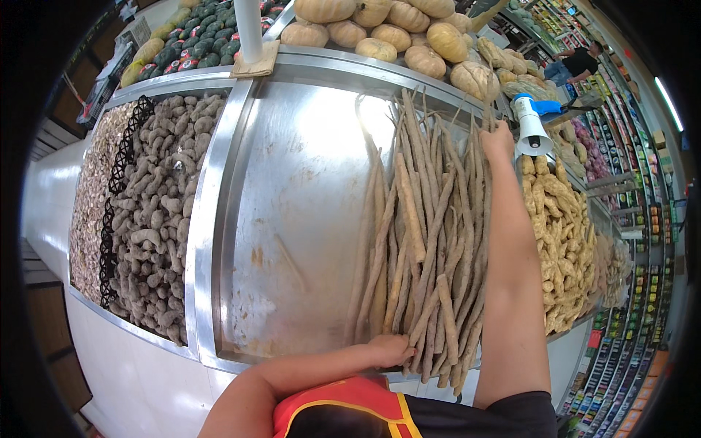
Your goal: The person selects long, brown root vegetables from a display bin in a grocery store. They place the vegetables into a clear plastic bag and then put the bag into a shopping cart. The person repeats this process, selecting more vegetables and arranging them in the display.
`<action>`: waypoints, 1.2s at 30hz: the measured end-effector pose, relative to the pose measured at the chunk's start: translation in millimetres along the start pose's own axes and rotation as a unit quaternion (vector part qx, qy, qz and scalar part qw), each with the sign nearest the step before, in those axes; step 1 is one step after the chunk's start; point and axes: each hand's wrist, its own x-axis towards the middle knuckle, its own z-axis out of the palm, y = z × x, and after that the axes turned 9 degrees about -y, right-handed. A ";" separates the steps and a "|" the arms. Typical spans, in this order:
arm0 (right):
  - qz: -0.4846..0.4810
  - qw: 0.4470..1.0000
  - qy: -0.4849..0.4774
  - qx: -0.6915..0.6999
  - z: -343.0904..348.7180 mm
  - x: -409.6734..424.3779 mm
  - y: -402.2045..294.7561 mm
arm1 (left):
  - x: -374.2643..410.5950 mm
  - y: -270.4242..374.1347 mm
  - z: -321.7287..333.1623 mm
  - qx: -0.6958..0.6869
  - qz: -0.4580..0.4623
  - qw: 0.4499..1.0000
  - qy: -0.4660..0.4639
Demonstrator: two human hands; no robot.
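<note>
Long, thin brown yam roots (432,219) lie in a loose pile at the right side of a stainless-steel display bin (296,208). Low at the near edge, my left hand (390,350) rests against the root ends; its fingers are partly hidden, so its hold is unclear. At the far right end of the pile, my right hand (497,141) is closed around the upper ends of some roots. My right arm covers the pile's right border. Shorter cut root pieces (447,315) lie on top of the long ones.
Knobbly brown taro-like tubers (159,219) fill the left bin, beside a black plastic divider (118,175). Yellowish tubers (558,235) lie right of my arm. Pumpkins (391,35) are heaped beyond, near a white post (249,30). A megaphone (531,126) stands near my right hand. A person (578,63) is farther back.
</note>
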 end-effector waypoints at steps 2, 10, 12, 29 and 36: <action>0.026 0.997 0.011 -0.066 4.0 -1.6 3.5 | -3.2 0.9 -2.6 0.018 0.002 1.000 0.000; -0.236 0.930 0.096 -0.265 39.0 -41.9 -15.7 | -7.9 7.9 -6.0 0.039 0.006 0.999 0.030; -0.332 0.914 -0.055 -0.228 62.0 -74.0 -59.9 | -5.0 5.6 -1.1 0.009 0.012 0.998 0.059; -0.520 0.772 -0.238 -0.278 141.5 -207.6 -52.4 | -36.5 -111.2 6.9 -0.118 -0.163 0.962 0.182; -0.401 0.739 -0.341 -0.421 141.7 -287.6 -95.1 | -22.6 -112.8 27.2 -0.084 -0.065 0.977 0.184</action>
